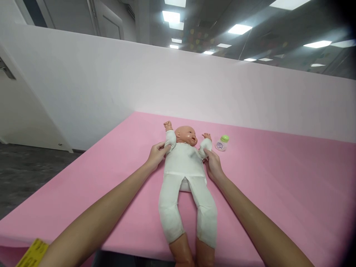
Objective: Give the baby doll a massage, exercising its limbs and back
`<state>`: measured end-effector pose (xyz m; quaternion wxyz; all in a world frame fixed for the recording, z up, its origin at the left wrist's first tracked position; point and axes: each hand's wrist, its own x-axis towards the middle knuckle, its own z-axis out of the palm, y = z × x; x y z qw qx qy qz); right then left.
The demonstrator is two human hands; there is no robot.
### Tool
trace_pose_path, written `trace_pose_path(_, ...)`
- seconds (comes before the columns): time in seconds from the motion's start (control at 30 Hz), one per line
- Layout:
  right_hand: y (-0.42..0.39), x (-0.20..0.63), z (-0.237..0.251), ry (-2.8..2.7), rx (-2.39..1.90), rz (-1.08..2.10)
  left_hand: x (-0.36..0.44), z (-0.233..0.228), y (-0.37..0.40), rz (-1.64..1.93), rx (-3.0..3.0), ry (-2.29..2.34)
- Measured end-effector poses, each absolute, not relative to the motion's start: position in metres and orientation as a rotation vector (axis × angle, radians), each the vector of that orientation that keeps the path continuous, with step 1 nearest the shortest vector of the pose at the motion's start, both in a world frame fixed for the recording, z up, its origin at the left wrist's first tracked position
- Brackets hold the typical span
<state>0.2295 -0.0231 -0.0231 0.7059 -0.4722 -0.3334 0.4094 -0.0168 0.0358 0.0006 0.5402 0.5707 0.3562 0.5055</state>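
A baby doll [184, 159] in white cloth lies on its back on the pink-covered table [125, 155], its head at the far end and its feet towards me. Both doll arms are bent upwards beside the head. My left hand [158, 155] is closed around the doll's upper arm on the left, thumb on top. On the other side, my right hand [213, 163] grips the opposite doll arm near the elbow, its fingers partly hidden beneath. A small clear bottle [221, 144] with a green cap stands just beyond my right hand.
A white wall [194, 85] rises behind the table, with dark glass above it. To the left are a door [25, 104] and dark floor [33, 167]. A yellow printed strip [33, 254] shows by my left forearm at the near edge.
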Motion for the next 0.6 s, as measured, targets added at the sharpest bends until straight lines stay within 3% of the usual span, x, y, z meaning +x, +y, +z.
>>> trace_pose_path(0.6,-0.0242,0.2290,-0.0223,-0.747,-1.056,0.907,-0.0176,-0.0017,0.0366,1.199,1.368,0.845)
